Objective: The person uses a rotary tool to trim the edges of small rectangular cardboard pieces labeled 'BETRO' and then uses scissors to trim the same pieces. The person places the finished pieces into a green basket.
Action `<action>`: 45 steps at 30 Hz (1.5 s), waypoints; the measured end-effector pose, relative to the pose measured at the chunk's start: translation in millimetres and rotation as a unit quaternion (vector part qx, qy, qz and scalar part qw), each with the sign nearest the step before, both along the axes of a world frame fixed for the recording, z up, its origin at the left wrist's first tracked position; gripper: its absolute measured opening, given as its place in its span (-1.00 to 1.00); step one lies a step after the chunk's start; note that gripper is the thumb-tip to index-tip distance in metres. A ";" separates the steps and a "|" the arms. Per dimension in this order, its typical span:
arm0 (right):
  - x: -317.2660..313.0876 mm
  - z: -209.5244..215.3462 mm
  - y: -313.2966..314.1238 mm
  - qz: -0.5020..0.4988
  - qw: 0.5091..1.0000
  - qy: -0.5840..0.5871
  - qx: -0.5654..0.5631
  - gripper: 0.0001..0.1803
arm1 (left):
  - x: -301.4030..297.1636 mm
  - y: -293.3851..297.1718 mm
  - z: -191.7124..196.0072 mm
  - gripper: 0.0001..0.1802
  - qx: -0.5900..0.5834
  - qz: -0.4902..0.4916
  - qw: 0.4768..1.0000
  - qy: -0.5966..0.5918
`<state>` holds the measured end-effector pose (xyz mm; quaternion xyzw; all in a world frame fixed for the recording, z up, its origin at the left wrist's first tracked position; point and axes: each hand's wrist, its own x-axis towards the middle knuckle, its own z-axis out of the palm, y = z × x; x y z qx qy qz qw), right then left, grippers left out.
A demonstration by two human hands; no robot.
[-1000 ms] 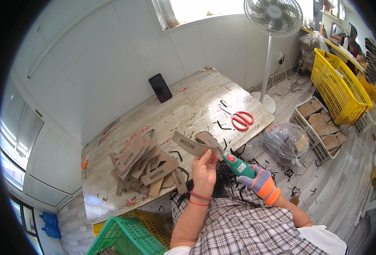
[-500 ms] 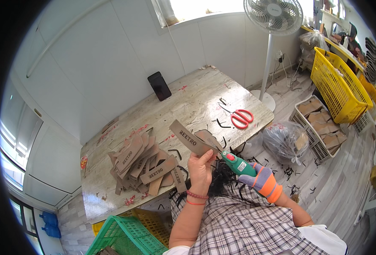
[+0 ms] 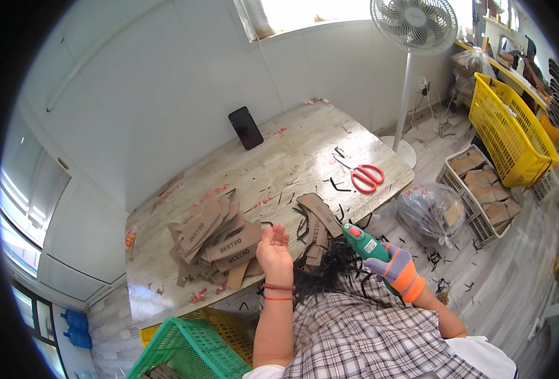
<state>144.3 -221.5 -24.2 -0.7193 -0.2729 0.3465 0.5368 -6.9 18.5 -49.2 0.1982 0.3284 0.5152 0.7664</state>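
Note:
My bare left hand (image 3: 275,258) is held palm up at the right edge of a heap of brown printed strips (image 3: 205,235), its fingers loosely extended and nothing in it. My right hand (image 3: 398,273), in a grey and orange glove, grips a green handheld power tool (image 3: 363,242) with a red button. The tool's front end reaches past the table's near edge. Close to it lies a smaller bunch of brown strips (image 3: 319,221), partly over my lap. Black trimmings (image 3: 330,260) are tangled on my plaid apron (image 3: 355,328).
Red-handled scissors (image 3: 367,179) and a dark phone (image 3: 246,128) are on the table (image 3: 286,148). A green basket (image 3: 188,347) stands at the lower left. On the right are a plastic bag (image 3: 430,211), a filled crate (image 3: 485,202), a yellow basket (image 3: 513,132) and a fan (image 3: 413,25).
The strip my left hand held has left it, and that hand has moved left toward the heap and opened. My right hand still holds the tool, now slightly apart from the strips.

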 end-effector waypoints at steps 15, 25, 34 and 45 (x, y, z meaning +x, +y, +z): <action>8.0 -5.9 -1.9 -0.030 0.998 0.043 -0.016 -0.54 | 97.7 45.9 -41.1 -0.35 0.469 -0.050 0.610 0.636; 10.4 1.9 10.9 -0.060 0.998 -0.019 0.028 -0.47 | 81.3 9.2 22.6 -0.75 0.227 -0.091 0.967 0.068; -0.6 8.5 12.6 -0.024 1.000 -0.016 0.007 -0.39 | 53.0 -14.9 33.1 -0.97 0.150 -0.130 0.979 0.042; 1.9 0.5 10.2 -0.020 0.999 -0.042 0.021 -0.42 | 56.7 -31.5 27.8 -0.98 0.168 -0.134 0.973 0.083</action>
